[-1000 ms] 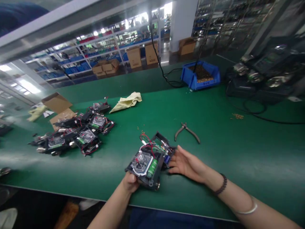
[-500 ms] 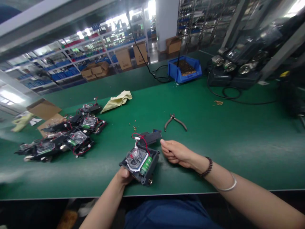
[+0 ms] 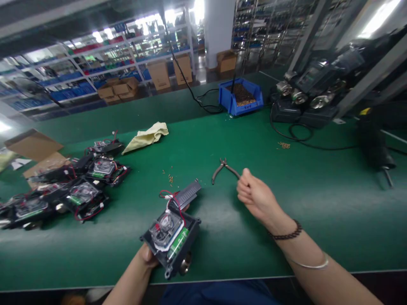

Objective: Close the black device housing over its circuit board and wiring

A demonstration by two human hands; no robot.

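Gripping black plastic module with clear pump and green cylinder (image 3: 171, 239), left hand (image 3: 146, 256) clasps near edge, steadying it; right hand (image 3: 256, 197) curled loosely, touching grey-handled pliers (image 3: 225, 168), nothing grasped.

My left forearm comes in from about 7 o'clock, bare, and my left hand (image 3: 146, 257) sits low near the bottom edge with its fingers (image 3: 185, 207) curled around what it grips, thumb at the near side and one fingertip showing at the far side. My right arm enters from about 4 o'clock and stretches toward 12, wrist straight, a dark bead bracelet and a thin metal bangle on it. My right hand (image 3: 254, 195) is loosely fisted, knuckles up, fingers folded under, at roughly 2 o'clock from my left hand and well apart from it.
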